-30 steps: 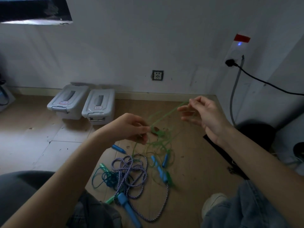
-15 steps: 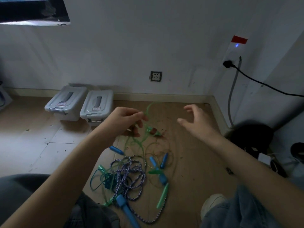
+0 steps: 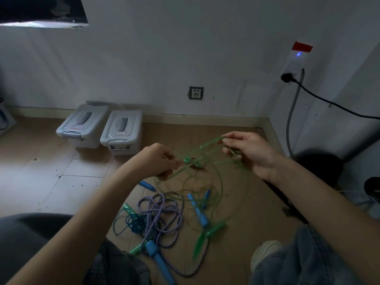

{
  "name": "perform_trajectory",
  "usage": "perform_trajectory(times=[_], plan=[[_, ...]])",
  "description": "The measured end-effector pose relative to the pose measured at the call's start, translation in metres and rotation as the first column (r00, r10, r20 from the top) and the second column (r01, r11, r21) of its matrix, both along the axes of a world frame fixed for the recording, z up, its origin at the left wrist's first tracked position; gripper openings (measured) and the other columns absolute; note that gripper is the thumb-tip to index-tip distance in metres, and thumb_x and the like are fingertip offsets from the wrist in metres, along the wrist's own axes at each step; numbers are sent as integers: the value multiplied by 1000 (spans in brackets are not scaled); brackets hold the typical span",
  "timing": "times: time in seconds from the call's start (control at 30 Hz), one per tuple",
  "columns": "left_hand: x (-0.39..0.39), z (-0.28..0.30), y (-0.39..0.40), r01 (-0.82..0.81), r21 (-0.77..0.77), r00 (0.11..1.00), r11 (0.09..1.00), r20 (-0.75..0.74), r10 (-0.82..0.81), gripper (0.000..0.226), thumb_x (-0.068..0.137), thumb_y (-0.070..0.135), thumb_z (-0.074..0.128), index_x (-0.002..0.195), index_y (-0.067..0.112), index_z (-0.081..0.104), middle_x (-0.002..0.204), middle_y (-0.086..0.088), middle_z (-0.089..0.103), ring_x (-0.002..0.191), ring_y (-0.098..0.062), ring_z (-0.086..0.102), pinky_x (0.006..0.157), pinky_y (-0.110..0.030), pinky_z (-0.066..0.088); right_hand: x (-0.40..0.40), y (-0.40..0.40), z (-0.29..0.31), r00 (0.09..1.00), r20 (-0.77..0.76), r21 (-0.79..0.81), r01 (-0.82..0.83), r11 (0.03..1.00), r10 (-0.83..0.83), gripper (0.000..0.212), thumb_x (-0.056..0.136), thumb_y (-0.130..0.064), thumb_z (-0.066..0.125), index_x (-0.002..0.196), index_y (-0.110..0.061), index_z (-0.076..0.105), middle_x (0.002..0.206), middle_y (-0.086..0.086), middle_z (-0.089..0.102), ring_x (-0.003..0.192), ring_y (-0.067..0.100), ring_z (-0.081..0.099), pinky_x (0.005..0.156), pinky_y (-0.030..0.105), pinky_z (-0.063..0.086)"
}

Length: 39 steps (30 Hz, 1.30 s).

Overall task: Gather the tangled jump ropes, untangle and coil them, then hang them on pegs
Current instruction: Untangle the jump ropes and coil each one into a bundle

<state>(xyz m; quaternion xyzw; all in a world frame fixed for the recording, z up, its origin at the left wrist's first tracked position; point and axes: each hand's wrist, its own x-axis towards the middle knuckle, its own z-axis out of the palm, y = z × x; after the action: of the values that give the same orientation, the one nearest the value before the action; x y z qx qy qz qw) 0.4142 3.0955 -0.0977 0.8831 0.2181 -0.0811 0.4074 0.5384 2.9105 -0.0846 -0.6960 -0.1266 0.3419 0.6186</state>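
Observation:
A thin translucent green jump rope (image 3: 205, 150) is stretched in loops between my two hands above the floor. My left hand (image 3: 158, 161) pinches its strands at the left end, and my right hand (image 3: 248, 151) grips the loops at the upper right. Its green handles (image 3: 207, 236) lie on the floor below. A blue-and-white braided rope (image 3: 162, 217) with a blue handle (image 3: 158, 260) lies in a heap beside a dark teal cord (image 3: 131, 223). Small blue handles (image 3: 197, 206) lie among the strands.
Two grey lidded storage boxes (image 3: 121, 132) stand by the back wall. A wall socket (image 3: 196, 92) sits above the skirting. A black cable (image 3: 329, 101) runs from a plug on the right wall. My knees and a white shoe (image 3: 265, 251) frame the pile.
My right hand, open and apart from the rope half a second ago, has closed on the green loops again and pulled them up to the right. My left hand kept its pinch.

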Motion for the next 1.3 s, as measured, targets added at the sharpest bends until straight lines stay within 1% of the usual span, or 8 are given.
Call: perform_trajectory(times=[0.23, 0.43, 0.67, 0.77, 0.97, 1.13, 1.2, 1.3], plan=[[-13, 19, 31, -278, -560, 915, 780, 94, 393, 24, 85, 29, 56, 79, 7, 64, 57, -1, 64, 47, -7, 59, 45, -17, 48, 11, -15, 7, 749, 394, -557, -267, 787, 533, 14, 76, -33, 73, 87, -25, 71, 75, -16, 65, 68, -7, 56, 59, 9, 37], [-15, 17, 27, -265, -538, 948, 800, 5, 317, 30, 92, 31, 48, 80, 7, 62, 61, -2, 69, 51, -10, 64, 36, -13, 39, 19, -21, 8, 952, 216, -92, -202, 975, 218, 23, 91, -27, 52, 99, -14, 70, 87, -2, 73, 40, 3, 39, 38, 13, 32], [-16, 18, 36, -124, -747, 985, 653, -12, 174, 46, 85, 45, 41, 83, 12, 73, 104, -12, 70, 91, -29, 68, 34, -12, 35, 23, -14, -4, 914, 403, -234, 152, 960, -47, 38, 100, -29, 38, 75, -20, 64, 114, -4, 52, 108, 11, 41, 89, 32, 31], [-14, 14, 39, -166, -763, 977, 625, -40, 211, 52, 91, 44, 36, 81, 11, 74, 94, -12, 72, 66, -23, 69, 30, -11, 30, 21, -11, -6, 859, 507, -157, 176, 972, -73, 39, 100, -30, 37, 72, -24, 64, 115, 1, 59, 116, 18, 49, 92, 30, 33], [-11, -2, 56, -363, -822, 864, 439, -119, 490, 49, 97, 39, 26, 86, 6, 62, 47, 3, 38, 29, -5, 26, 27, -9, 20, 29, -15, 3, 786, 234, 292, 504, 813, -572, 36, 102, -21, 33, 75, -15, 57, 73, 3, 67, 57, 9, 60, 56, 24, 47], [-10, -12, 25, -213, -202, 968, 956, -178, 178, 49, 88, 30, 56, 129, 7, 41, 105, -11, 54, 87, -21, 53, 70, -26, 46, 9, -5, 2, 954, 292, 96, 38, 995, -64, 27, 100, -23, 36, 98, -12, 61, 58, -3, 61, 34, 3, 34, 33, 14, 26], [-7, -12, 9, 24, -10, 980, 1000, -197, -25, 82, 79, 28, 69, 144, 18, 20, 138, -9, 40, 122, -26, 43, 97, -34, 39, 4, -1, 8, 919, 361, 16, -174, 985, 156, 28, 99, -26, 38, 103, -15, 63, 55, -4, 58, 34, 3, 31, 34, 14, 23], [4, -1, -21, 196, -124, 961, 973, 222, -166, 69, 78, 23, 69, 138, 22, 35, 132, 5, 48, 122, -15, 47, 96, -27, 39, 0, 2, 17, 873, 298, 58, -420, 906, 386, 29, 97, -28, 41, 103, -15, 66, 58, 0, 55, 36, 5, 29, 35, 15, 21]])
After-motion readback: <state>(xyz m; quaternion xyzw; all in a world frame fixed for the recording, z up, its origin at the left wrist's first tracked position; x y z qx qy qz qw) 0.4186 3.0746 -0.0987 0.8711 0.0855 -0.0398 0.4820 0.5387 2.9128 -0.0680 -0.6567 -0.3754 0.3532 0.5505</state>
